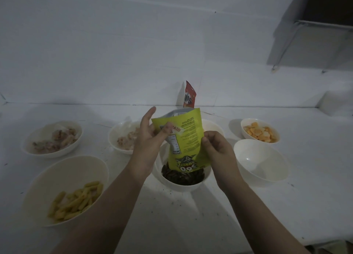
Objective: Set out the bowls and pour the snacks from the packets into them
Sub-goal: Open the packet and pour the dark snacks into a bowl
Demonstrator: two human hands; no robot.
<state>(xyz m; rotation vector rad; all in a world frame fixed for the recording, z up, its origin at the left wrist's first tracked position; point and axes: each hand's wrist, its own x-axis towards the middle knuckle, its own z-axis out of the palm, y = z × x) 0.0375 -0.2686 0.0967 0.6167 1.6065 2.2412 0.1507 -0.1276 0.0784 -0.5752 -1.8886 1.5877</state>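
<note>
We hold the upended green packet (186, 139) over the seed bowl (182, 179), left hand (148, 137) and right hand (215, 146) both pinching it; pour nearly done, shake out next.

Bare forearms (118, 206), no sleeves

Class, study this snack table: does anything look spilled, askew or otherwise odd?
Small dark specks lie scattered on the white tabletop around the white bowl of dark seeds, like spilled crumbs. The upturned yellow-green packet pouring there is expected.
</note>
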